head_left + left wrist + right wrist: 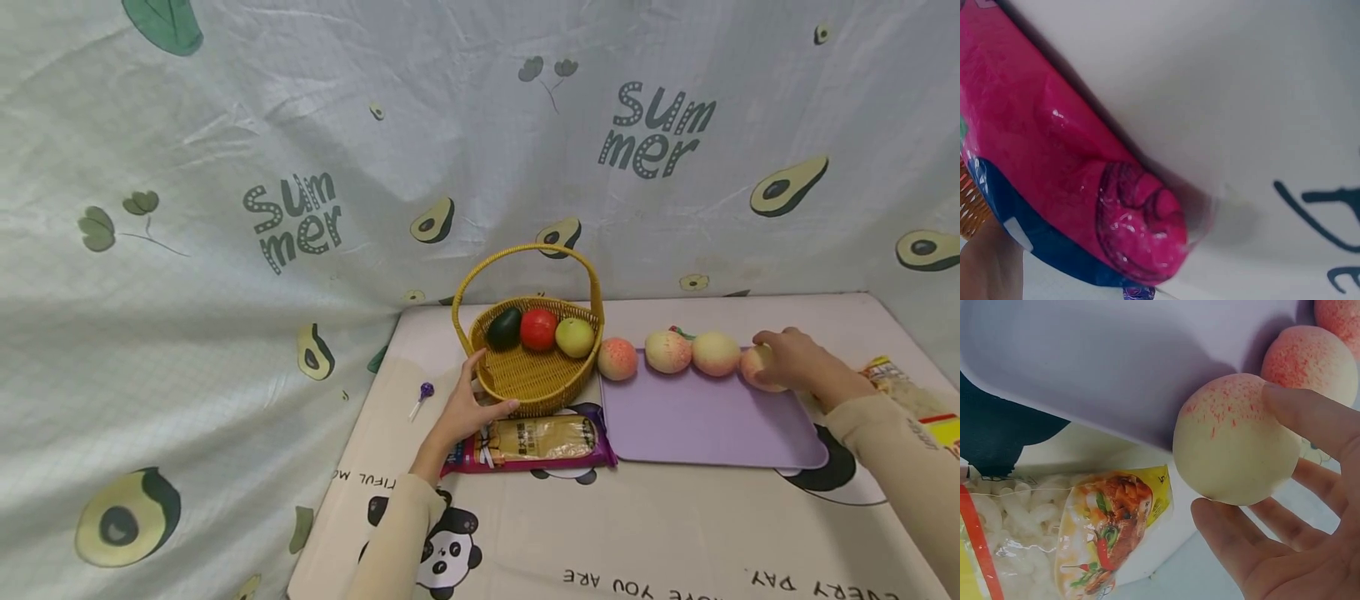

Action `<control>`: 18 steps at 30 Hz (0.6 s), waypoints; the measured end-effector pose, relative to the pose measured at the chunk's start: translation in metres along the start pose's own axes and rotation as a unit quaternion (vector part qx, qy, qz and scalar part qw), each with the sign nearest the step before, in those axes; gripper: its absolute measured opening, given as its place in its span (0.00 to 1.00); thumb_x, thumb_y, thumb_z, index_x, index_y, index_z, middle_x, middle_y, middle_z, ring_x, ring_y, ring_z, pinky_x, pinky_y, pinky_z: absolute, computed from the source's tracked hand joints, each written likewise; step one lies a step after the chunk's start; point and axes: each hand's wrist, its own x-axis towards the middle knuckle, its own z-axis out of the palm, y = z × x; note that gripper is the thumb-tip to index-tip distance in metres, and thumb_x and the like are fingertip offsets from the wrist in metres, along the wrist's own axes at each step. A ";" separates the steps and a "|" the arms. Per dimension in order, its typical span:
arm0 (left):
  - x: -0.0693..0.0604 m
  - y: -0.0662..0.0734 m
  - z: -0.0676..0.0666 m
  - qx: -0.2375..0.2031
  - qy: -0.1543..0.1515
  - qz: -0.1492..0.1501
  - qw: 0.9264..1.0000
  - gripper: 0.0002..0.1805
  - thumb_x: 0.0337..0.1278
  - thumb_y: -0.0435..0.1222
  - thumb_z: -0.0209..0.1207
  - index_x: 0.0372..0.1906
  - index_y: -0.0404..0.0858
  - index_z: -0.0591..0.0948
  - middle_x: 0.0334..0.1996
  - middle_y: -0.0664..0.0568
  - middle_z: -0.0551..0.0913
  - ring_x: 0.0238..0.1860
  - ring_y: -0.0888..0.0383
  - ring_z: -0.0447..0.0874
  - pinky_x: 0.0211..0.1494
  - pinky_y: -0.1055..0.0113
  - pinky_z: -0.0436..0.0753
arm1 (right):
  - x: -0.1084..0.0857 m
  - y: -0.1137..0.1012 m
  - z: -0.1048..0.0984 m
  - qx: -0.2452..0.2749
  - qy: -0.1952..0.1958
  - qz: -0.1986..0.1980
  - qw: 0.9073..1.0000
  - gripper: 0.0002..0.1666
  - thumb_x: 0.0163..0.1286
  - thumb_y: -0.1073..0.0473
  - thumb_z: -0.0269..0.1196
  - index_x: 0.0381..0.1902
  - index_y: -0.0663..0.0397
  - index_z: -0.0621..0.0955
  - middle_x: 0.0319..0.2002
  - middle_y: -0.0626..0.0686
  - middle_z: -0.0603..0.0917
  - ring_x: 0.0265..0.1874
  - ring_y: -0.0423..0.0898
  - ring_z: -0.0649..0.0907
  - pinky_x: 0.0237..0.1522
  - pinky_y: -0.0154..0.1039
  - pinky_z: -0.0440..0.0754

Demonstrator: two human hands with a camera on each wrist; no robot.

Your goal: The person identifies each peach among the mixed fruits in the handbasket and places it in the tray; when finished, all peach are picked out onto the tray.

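My right hand [798, 358] holds the rightmost peach [1235, 440] at the right end of the purple tray [705, 425]. In the right wrist view, thumb and fingers lie round the fruit. To its left, along the tray's far edge, sit more peaches [716, 354]. My left hand [461, 412] is against the left front side of a yellow wicker basket [536, 383], thumb and fingers spread along its wall. Inside the basket are an avocado [504, 328], a red apple-like fruit [538, 330] and a yellow-green round fruit [574, 337].
A pink-and-purple packet [536, 442] of pale noodle-like food lies before the basket. Left of it is a purple-wrapped lollipop [426, 390]. A clear and yellow food bag [1029, 531] lies right of the tray. A patterned cloth [225, 333] hangs behind the table.
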 end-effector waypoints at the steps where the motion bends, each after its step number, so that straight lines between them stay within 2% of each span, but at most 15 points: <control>1: 0.000 -0.002 0.001 0.002 0.001 0.001 1.000 0.59 0.60 0.38 0.72 0.85 0.53 0.43 0.81 0.33 0.53 0.74 0.32 0.70 0.69 0.39 0.77 | -0.001 0.001 0.001 0.002 -0.001 0.000 1.000 0.40 0.52 0.61 0.75 0.56 0.83 0.72 0.41 0.82 0.76 0.42 0.76 0.77 0.42 0.67 0.78; 7: 0.001 -0.005 0.002 0.005 0.002 0.007 1.000 0.59 0.60 0.41 0.73 0.85 0.56 0.45 0.80 0.36 0.57 0.72 0.35 0.74 0.68 0.41 0.80 | -0.004 0.002 0.000 0.006 -0.008 0.007 1.000 0.42 0.55 0.61 0.75 0.59 0.83 0.70 0.47 0.85 0.73 0.47 0.79 0.77 0.47 0.72 0.78; 12: 0.002 -0.004 0.002 0.010 0.001 0.007 1.000 0.59 0.60 0.43 0.73 0.85 0.54 0.44 0.79 0.35 0.59 0.70 0.36 0.76 0.67 0.42 0.81 | -0.004 -0.001 -0.006 -0.008 -0.007 0.005 1.000 0.43 0.56 0.59 0.75 0.61 0.83 0.70 0.49 0.86 0.74 0.49 0.81 0.76 0.49 0.74 0.77; 18: -0.001 -0.004 -0.001 0.016 0.000 -0.003 1.000 0.58 0.60 0.45 0.73 0.84 0.59 0.44 0.80 0.34 0.57 0.73 0.36 0.73 0.68 0.43 0.81 | -0.002 -0.012 -0.011 -0.004 -0.005 -0.001 1.000 0.43 0.59 0.58 0.74 0.63 0.81 0.70 0.53 0.86 0.73 0.53 0.80 0.75 0.52 0.74 0.76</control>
